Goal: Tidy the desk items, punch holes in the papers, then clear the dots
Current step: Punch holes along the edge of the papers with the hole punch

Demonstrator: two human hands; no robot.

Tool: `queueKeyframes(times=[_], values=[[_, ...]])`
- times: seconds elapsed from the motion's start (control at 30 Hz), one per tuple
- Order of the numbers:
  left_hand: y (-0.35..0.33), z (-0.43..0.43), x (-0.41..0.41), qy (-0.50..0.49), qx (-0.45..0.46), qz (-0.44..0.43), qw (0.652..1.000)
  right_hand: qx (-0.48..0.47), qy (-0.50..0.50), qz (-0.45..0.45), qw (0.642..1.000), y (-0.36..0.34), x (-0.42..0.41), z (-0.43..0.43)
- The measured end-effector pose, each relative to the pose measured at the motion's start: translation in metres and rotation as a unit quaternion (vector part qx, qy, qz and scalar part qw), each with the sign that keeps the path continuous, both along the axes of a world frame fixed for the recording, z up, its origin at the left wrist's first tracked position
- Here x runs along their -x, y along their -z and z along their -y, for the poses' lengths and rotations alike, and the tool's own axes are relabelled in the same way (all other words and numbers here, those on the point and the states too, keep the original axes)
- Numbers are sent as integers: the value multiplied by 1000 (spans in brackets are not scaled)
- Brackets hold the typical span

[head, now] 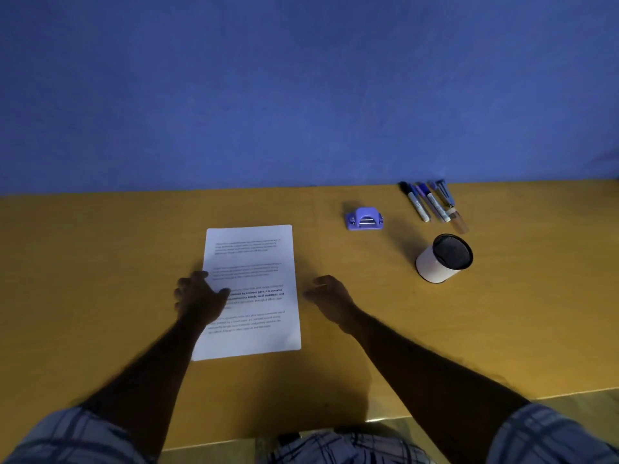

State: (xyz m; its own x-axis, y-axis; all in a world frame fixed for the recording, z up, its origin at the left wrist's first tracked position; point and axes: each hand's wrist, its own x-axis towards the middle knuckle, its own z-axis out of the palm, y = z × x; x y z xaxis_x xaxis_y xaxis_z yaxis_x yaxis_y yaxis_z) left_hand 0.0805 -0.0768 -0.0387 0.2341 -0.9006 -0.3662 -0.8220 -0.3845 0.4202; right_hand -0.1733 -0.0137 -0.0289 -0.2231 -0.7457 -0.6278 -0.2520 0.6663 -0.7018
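Papers (251,289): a white printed stack lying flat on the yellow tabletop (100,262), roughly central, long edges running away from the person and slightly skewed. Top, right and near edges are unobstructed; bare surface lies on all sides, widest to the left.

Hole punch (364,220): purple, standing beyond the stack's far right corner, apart from it.

Markers (430,202): a small group lying side by side near the tabletop's back edge at the blue wall (301,95), further right than the punch. Individual items at the group's right end are too blurred to identify.

Pen cup (443,257): white cylinder with a black mesh interior, tipped so its mouth faces the camera, just nearer than the markers and well apart from the papers.

Left hand (201,298): fingers spread wide, palm down over the stack's left edge, thumb across the printed text. It grips nothing; whether it presses the sheet cannot be told.

Right hand (330,296): loosely curled, part open, empty, just beside the stack's right edge and not touching it.

Plaid sleeves (552,433) show at the frame's bottom.
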Motion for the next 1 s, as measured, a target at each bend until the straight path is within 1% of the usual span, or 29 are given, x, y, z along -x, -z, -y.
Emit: queueKeyframes(times=[0.07, 0.17, 0.4, 0.47, 0.6, 0.73, 0.8, 0.93, 1.0], values=[[3, -1, -4, -1, 0, -2, 1000, -4, 48, 51, 998, 1, -9, 2], [2, -2, -2, 18, 3, 6, 1000, -4, 94, 97, 991, 2, -20, 6], [6, -7, -2, 51, 8, 26, 998, -8, 101, 99, 990, 1, -43, 14], [8, -7, -2, 55, 12, 30, 998, -9, 112, 115, 987, 2, -46, 16], [9, -6, -3, 58, 17, 29, 998, -50, 123, 152, 979, 0, -54, 22], [10, -5, -4, 55, 16, 22, 998, -60, 142, 200, 968, -1, -63, 28], [11, -5, -5, 55, 19, 22, 998, -60, 141, 190, 970, 0, -66, 31], [12, -5, -7, 55, 18, 26, 998, -32, 97, 95, 990, 6, -63, 32], [12, -6, -8, 53, 17, 21, 998, -21, 76, 70, 994, 8, -64, 31]])
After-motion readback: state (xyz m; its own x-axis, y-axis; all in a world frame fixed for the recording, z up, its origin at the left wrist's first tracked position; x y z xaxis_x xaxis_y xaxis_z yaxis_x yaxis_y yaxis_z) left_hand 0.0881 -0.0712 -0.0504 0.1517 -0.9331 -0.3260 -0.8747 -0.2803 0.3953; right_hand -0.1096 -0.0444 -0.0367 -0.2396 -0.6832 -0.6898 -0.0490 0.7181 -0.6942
